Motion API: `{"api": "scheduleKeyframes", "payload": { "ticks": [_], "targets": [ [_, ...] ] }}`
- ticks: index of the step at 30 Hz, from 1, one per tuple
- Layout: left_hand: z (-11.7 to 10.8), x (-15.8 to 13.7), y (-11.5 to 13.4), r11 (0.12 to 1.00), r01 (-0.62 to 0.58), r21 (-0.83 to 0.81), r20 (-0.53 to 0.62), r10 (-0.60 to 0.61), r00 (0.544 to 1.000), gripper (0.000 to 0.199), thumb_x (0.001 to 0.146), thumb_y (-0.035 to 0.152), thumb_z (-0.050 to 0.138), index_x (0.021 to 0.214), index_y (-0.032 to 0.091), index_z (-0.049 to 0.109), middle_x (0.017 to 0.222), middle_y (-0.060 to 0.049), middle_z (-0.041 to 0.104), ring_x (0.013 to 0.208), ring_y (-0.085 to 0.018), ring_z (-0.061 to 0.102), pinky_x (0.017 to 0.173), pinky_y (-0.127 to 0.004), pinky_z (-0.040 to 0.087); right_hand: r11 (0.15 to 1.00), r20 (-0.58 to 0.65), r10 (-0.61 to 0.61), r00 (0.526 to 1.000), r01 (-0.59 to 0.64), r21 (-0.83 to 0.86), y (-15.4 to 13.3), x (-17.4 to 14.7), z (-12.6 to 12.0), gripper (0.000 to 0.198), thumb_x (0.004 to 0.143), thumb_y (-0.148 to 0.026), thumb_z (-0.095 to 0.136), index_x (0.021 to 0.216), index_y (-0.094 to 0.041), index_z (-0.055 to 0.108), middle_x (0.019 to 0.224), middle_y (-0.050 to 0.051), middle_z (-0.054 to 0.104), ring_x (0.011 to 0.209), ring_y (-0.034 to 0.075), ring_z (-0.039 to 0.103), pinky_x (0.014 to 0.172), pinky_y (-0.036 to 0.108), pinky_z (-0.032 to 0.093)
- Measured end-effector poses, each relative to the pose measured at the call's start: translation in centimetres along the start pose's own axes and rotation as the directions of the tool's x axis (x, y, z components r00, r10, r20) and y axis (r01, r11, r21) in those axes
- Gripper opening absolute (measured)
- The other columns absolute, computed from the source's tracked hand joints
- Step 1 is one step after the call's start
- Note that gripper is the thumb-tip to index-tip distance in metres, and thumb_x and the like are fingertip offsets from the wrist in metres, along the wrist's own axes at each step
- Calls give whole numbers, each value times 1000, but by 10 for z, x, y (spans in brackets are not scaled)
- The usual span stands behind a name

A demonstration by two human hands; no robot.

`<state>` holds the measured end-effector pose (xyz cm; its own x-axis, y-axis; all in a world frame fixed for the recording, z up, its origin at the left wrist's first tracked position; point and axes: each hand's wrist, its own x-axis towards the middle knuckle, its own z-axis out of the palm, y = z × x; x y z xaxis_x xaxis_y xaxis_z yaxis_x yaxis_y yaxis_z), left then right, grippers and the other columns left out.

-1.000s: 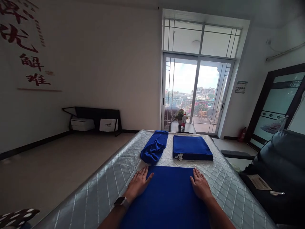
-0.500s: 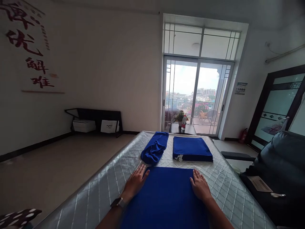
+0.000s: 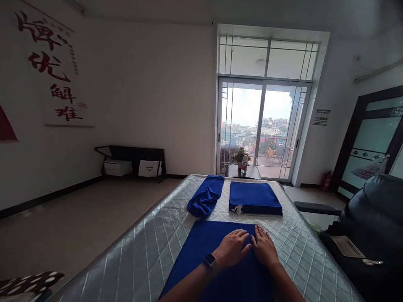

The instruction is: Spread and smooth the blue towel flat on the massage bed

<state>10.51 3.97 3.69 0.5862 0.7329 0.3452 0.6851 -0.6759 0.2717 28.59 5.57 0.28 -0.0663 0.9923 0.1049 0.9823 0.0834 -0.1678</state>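
Observation:
A blue cloth point(image 3: 201, 251) lies flat on the silver quilted table cover point(image 3: 138, 251) right in front of me. My left hand point(image 3: 233, 246), with a watch point(image 3: 209, 259) on its wrist, rests on the cloth near its upper right part, fingers extended. Close beside it, my right hand point(image 3: 263, 246) lies flat along the cloth's far right corner and edge. Beyond them sits a neat stack of folded blue cloths point(image 3: 255, 196) with white tags showing. To its left is a crumpled blue cloth point(image 3: 206, 199).
Past the far edge stands a small dark table with a water bottle point(image 3: 244, 163) and a potted plant point(image 3: 239, 156). At right is a black chair point(image 3: 368, 214) holding a brown card point(image 3: 347, 246). A polka-dotted fabric point(image 3: 31, 283) shows at lower left.
My left hand has moved right, from the cloth's left edge across to beside my right hand. My right hand stays at the right corner. The view has shifted slightly.

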Motion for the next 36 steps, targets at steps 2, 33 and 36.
{"api": "scheduleKeyframes", "payload": {
  "ticks": [2, 33, 36],
  "targets": [
    [19, 21, 8, 1000, 16, -15, -37, -17, 999, 52, 102, 47, 31, 139, 18, 53, 142, -12, 57, 135, -24, 48, 115, -42, 36, 998, 8, -36, 999, 37, -44, 0, -2, -1, 62, 95, -30, 23, 153, -9, 28, 161, 7, 23, 148, 20, 20, 120, 37, 15],
    [15, -7, -59, 921, 366, 132, 27, -373, 928, 74, 99, 61, 11, 151, 14, 35, 158, -11, 34, 148, -26, 25, 121, -47, 21, 999, 11, 30, 999, -31, 33, -1, 1, -1, 67, 96, -43, 21, 154, -10, 25, 161, 6, 22, 149, 18, 17, 121, 34, 10],
    [11, -12, -65, 912, 381, 149, 29, -390, 921, 76, 98, 63, 14, 151, 11, 36, 158, -12, 34, 148, -26, 24, 122, -46, 21, 999, 8, 32, 999, -33, 34, -1, 1, -2, 66, 97, -43, 21, 154, -10, 25, 161, 5, 23, 149, 17, 18, 121, 34, 9]
  ]
}}
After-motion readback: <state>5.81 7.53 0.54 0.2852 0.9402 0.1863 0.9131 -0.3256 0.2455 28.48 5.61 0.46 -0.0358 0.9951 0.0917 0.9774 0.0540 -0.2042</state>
